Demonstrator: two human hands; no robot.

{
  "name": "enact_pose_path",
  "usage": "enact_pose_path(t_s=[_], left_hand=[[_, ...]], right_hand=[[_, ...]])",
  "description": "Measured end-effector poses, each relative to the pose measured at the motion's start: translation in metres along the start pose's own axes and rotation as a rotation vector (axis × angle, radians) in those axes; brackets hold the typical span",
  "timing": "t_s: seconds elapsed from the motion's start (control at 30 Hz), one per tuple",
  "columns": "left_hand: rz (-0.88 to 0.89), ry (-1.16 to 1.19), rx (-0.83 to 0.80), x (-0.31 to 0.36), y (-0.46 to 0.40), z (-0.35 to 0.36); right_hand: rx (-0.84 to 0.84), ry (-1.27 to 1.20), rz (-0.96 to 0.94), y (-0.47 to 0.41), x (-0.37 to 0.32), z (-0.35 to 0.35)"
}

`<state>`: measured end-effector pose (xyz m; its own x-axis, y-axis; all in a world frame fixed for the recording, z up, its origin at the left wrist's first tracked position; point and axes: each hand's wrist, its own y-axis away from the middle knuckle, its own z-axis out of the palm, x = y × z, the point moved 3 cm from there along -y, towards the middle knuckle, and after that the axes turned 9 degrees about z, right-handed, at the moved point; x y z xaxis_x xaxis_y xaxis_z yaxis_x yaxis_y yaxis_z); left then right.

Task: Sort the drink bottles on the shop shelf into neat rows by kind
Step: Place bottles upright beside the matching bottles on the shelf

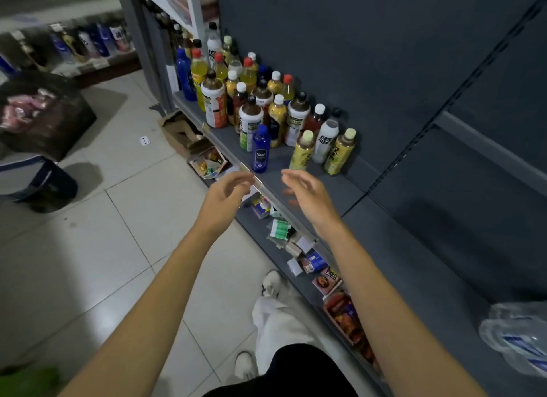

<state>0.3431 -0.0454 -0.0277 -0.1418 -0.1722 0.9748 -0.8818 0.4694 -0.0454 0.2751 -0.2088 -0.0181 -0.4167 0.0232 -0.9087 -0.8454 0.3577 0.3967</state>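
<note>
Grey shop shelf [340, 189] carries a mixed crowd of bottles [251, 100] at about 11 o'clock from the hands, kinds not in rows. One blue bottle [260, 149] stands alone at the front edge, with two yellow tea bottles [302, 150] and a white bottle [325, 140] at 1 o'clock. Left hand [226, 189] and right hand [305, 193] hover just before the blue bottle, each grip wide and holding nothing. White tiled floor [88, 248] lies at 8 o'clock.

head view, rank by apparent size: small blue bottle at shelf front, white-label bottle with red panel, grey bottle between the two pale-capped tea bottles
1. white-label bottle with red panel, clearly largest.
2. grey bottle and small blue bottle look alike; the blue one stands nearer, so no ranking.
</note>
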Motion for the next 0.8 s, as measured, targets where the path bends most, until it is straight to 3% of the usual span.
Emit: enact_pose_path(t_s=[0.3, 0.63, 0.8], left_hand=[[-0.052, -0.109, 0.002, -0.026, -0.137, -0.058], [-0.080, -0.079, 0.052, -0.061, -0.246, -0.136], [-0.073, -0.071, 0.002, -0.100, -0.302, -0.187]], right_hand=[[-0.051, -0.075, 0.064, -0.157, -0.040, 0.060], [-0.142, -0.043, 0.062, -0.274, -0.096, 0.122], [-0.081, 0.007, 0.071, -0.333, -0.116, 0.162]])
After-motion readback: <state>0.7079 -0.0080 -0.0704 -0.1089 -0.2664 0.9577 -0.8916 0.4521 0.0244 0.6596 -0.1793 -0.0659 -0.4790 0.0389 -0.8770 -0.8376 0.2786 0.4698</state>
